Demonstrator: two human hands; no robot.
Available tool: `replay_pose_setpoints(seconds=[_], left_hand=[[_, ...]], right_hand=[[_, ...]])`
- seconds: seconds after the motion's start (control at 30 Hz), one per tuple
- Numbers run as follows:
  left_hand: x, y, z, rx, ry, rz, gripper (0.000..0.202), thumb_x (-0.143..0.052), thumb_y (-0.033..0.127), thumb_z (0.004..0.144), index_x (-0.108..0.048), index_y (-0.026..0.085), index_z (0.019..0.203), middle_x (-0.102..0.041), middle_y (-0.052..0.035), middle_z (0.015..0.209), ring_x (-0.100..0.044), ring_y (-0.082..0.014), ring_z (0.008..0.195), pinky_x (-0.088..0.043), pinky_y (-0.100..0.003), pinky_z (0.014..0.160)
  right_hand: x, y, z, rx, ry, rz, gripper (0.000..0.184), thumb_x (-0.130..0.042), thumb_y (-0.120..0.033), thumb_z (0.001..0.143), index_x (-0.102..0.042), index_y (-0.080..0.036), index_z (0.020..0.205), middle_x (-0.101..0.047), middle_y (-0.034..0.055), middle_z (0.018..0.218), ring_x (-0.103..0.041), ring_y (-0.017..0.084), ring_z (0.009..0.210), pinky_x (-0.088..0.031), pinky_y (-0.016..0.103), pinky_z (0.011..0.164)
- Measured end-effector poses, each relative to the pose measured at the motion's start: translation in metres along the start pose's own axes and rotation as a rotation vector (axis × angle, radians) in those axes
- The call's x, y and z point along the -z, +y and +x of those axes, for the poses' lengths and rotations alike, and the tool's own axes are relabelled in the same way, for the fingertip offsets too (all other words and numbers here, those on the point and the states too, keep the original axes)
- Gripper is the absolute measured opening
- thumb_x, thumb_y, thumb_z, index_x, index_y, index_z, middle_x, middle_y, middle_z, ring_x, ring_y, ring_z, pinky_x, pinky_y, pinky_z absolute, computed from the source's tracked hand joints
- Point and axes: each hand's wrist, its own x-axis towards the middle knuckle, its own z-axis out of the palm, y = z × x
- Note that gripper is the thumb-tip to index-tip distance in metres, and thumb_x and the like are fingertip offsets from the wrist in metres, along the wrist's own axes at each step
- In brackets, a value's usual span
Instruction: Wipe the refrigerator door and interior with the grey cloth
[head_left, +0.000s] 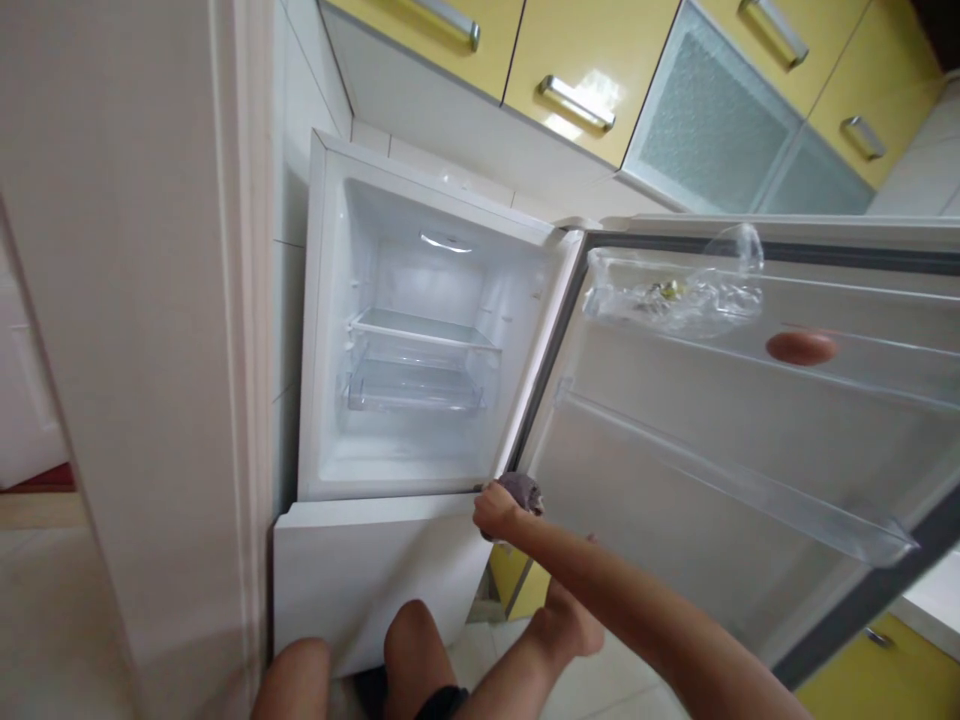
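My right hand (pixel 496 510) is closed around a bunched grey-purple cloth (pixel 523 489). It is at the lower hinge-side corner of the open fridge compartment (pixel 442 280), by the door's edge. My left hand (pixel 576 618) is lower down, beside the inner face of the open fridge door (pixel 637 480). The right forearm crosses in front and hides most of its fingers. One stretched fingertip shows above that forearm, and I see nothing held there. Whether the fingertip touches the door, I cannot tell.
Inside the fridge are a glass shelf (pixel 424 328) and a clear drawer (pixel 416 388). The door racks hold a clear plastic bag (pixel 712 295) and a brown egg (pixel 801 347). Yellow cabinets (pixel 592 60) hang above. A door frame (pixel 172 300) stands left; my knees (pixel 416 640) are below.
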Motion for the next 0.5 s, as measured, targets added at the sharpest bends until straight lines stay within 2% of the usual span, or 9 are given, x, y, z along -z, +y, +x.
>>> replay_pose_setpoints(seconds=[0.07, 0.17, 0.27, 0.33, 0.4, 0.5], left_hand=[[0.003, -0.001, -0.005, -0.025, 0.000, 0.020, 0.065, -0.045, 0.037, 0.100, -0.031, 0.018, 0.161, -0.034, -0.0169, 0.166, -0.019, -0.0359, 0.158, -0.015, -0.060, 0.127], [0.010, 0.000, -0.011, -0.060, -0.016, 0.039, 0.067, -0.038, 0.042, 0.104, -0.023, 0.015, 0.163, -0.027, -0.0196, 0.168, -0.009, -0.0330, 0.160, -0.012, -0.058, 0.129], [0.011, 0.003, -0.017, -0.057, -0.021, -0.021, 0.068, -0.032, 0.041, 0.105, -0.015, 0.015, 0.165, -0.013, -0.0173, 0.172, 0.000, -0.0315, 0.160, -0.007, -0.058, 0.130], [0.009, 0.005, -0.024, -0.044, -0.025, -0.095, 0.067, -0.028, 0.040, 0.105, -0.013, 0.016, 0.165, -0.007, -0.0147, 0.173, 0.001, -0.0307, 0.160, -0.006, -0.056, 0.130], [0.004, 0.007, -0.036, -0.036, -0.024, -0.176, 0.065, -0.028, 0.037, 0.104, -0.016, 0.020, 0.165, -0.012, -0.0109, 0.173, -0.009, -0.0280, 0.160, -0.012, -0.050, 0.131], [-0.009, 0.005, -0.061, 0.020, 0.003, -0.228, 0.059, -0.038, 0.028, 0.098, -0.036, 0.029, 0.158, -0.038, -0.0064, 0.167, -0.036, -0.0263, 0.153, -0.029, -0.042, 0.128]], right_hand=[[-0.016, -0.015, 0.003, 0.012, -0.036, 0.015, 0.017, -0.063, -0.014, 0.087, -0.079, -0.021, 0.086, -0.079, 0.0141, 0.104, -0.075, 0.029, 0.101, -0.058, 0.043, 0.089], [-0.027, -0.032, 0.008, 0.006, -0.062, 0.062, 0.017, -0.063, -0.014, 0.085, -0.079, -0.020, 0.087, -0.078, 0.0165, 0.104, -0.076, 0.030, 0.099, -0.059, 0.041, 0.084], [-0.026, -0.035, 0.013, -0.024, -0.040, 0.133, 0.017, -0.063, -0.013, 0.083, -0.079, -0.016, 0.088, -0.078, 0.0194, 0.102, -0.076, 0.032, 0.097, -0.059, 0.041, 0.081], [-0.021, -0.028, 0.014, -0.041, 0.019, 0.202, 0.019, -0.062, -0.014, 0.084, -0.079, -0.015, 0.092, -0.078, 0.0186, 0.104, -0.076, 0.032, 0.099, -0.059, 0.040, 0.083], [-0.013, -0.017, 0.013, -0.065, 0.112, 0.282, 0.025, -0.058, -0.014, 0.086, -0.077, -0.016, 0.101, -0.077, 0.0158, 0.110, -0.074, 0.031, 0.103, -0.058, 0.039, 0.086], [0.001, 0.000, 0.008, -0.138, 0.282, 0.395, 0.047, -0.052, -0.010, 0.083, -0.068, -0.021, 0.127, -0.071, 0.0117, 0.128, -0.069, 0.026, 0.116, -0.055, 0.035, 0.095]])
